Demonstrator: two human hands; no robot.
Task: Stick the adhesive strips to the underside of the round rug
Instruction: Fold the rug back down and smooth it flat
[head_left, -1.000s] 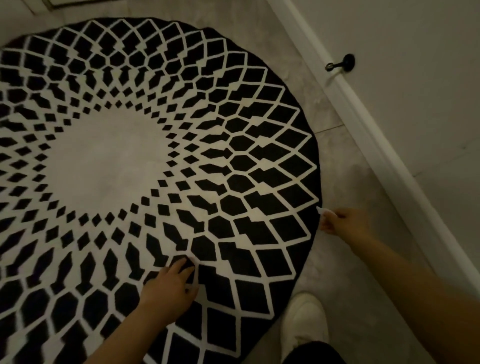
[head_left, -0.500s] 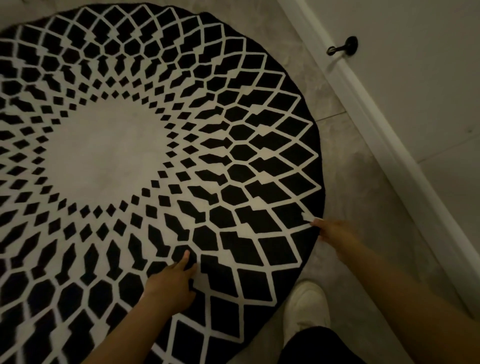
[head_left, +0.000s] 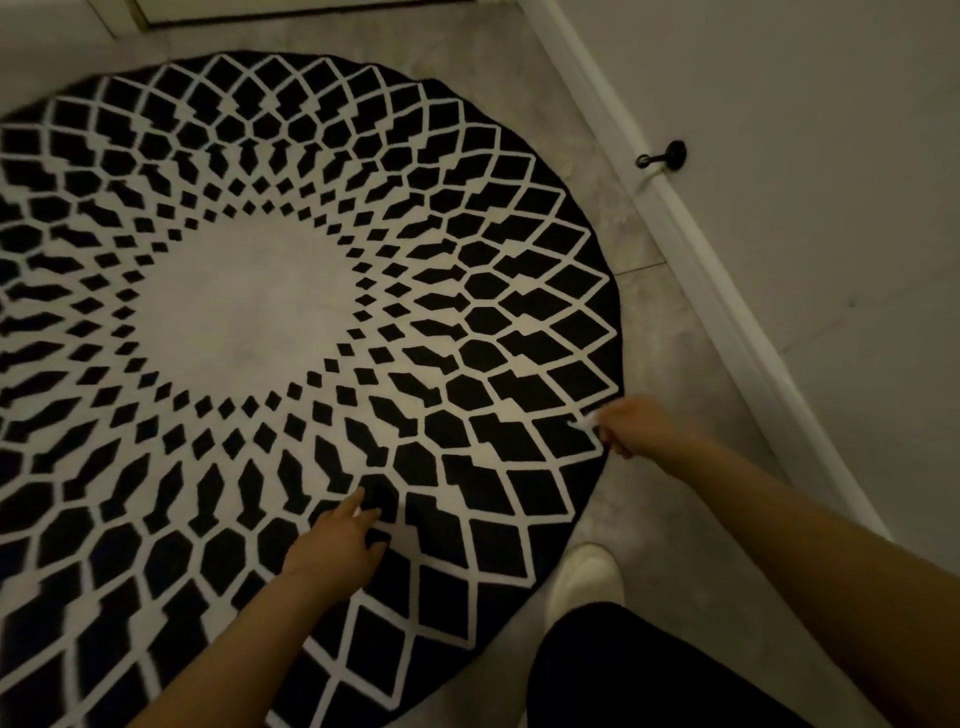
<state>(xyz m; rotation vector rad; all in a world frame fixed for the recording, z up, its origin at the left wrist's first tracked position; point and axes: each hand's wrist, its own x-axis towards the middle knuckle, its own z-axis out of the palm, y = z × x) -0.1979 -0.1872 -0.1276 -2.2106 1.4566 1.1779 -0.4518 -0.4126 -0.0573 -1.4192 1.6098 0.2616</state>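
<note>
The round rug (head_left: 249, 312) lies flat on the floor, pattern side up, black with a white lattice and a pale centre. My left hand (head_left: 337, 545) rests on the rug's near part, fingers stretched forward and touching the pile. My right hand (head_left: 631, 426) is at the rug's right edge, fingers curled, pinching a small white strip (head_left: 584, 422) that pokes out over the rug. The rug's underside is hidden.
A white baseboard (head_left: 727, 312) runs diagonally along the wall on the right, with a black door stopper (head_left: 665, 155) fixed above it. My white shoe (head_left: 582, 582) and dark trouser leg (head_left: 649, 670) stand on the grey tiled floor (head_left: 675, 545) beside the rug.
The camera tilted so the rug sits lower in view. My right hand stayed at the rug's right edge with the white strip. My left hand kept its place on the rug.
</note>
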